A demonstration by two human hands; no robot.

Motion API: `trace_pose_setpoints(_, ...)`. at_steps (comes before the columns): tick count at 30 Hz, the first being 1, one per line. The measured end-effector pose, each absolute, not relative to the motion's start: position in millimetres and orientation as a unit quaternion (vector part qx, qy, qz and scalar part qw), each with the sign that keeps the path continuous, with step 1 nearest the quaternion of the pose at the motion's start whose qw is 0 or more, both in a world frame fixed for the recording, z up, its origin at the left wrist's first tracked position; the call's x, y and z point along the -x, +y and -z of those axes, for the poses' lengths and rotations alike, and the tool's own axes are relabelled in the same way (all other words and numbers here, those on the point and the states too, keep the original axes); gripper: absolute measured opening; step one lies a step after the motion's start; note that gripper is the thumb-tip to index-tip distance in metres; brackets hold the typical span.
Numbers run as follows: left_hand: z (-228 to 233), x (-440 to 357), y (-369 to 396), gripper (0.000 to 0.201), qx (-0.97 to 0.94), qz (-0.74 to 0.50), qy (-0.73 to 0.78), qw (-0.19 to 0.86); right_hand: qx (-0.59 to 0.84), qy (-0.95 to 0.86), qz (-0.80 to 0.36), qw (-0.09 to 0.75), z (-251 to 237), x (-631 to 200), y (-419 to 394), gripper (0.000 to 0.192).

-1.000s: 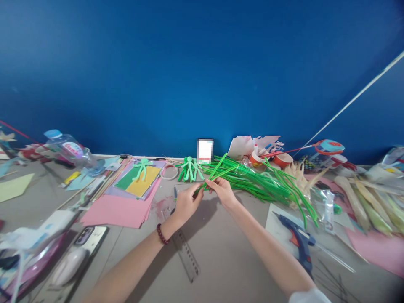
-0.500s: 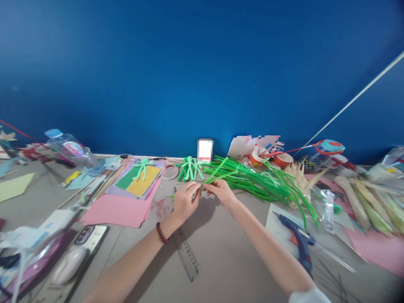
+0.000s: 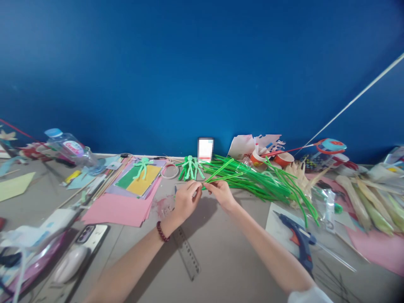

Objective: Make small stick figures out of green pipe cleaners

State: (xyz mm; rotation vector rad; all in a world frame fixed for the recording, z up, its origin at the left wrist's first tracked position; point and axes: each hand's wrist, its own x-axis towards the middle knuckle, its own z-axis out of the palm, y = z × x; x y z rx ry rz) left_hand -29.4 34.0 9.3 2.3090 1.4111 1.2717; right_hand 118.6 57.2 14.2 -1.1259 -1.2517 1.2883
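Two hands meet over the table's (image 3: 221,261) centre. The left hand (image 3: 186,201) and right hand (image 3: 221,192) both pinch closed on two green fuzzy pipe cleaners (image 3: 221,172), thin stems that splay up and rightward. Behind them lies a loose pile (image 3: 261,181) of many more green stems. Two twisted pipe-cleaner figures (image 3: 190,167) stand near the wall, and a third (image 3: 142,166) lies on coloured sheets. One clear flat ruler (image 3: 187,252) and one blue glue gun (image 3: 298,237) rest on the table.

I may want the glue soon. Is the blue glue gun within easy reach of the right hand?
Probably yes: the glue gun lies beside the right forearm with nothing over it, though the right hand now pinches green pipe cleaners.
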Motion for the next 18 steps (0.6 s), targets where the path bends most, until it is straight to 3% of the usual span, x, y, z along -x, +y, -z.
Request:
trace_pose_setpoints(6,-20.7,17.0,34.6,0.021,-0.556,-0.495,0.493,0.449,0.399,-0.577,-0.467,0.538,-10.8,-116.6,54.6,0.017)
trace_pose_setpoints(10,-30.0,17.6,39.9,0.027,-0.375,-0.421,0.430,0.705,0.368,-0.591,-0.448,0.561,-6.6,-117.3,56.1,0.012)
trace_pose_setpoints(14,-33.9,21.2,41.1,0.026,-0.353,-0.371,0.383,0.769,0.376,-0.578,-0.478,0.544,-8.6,-119.1,57.5,0.014)
trace_pose_setpoints(18,-29.8,23.9,39.4,0.025,-0.470,-0.449,0.425,0.630,0.416,-0.552,-0.513,0.509,-12.5,-121.2,58.7,0.019)
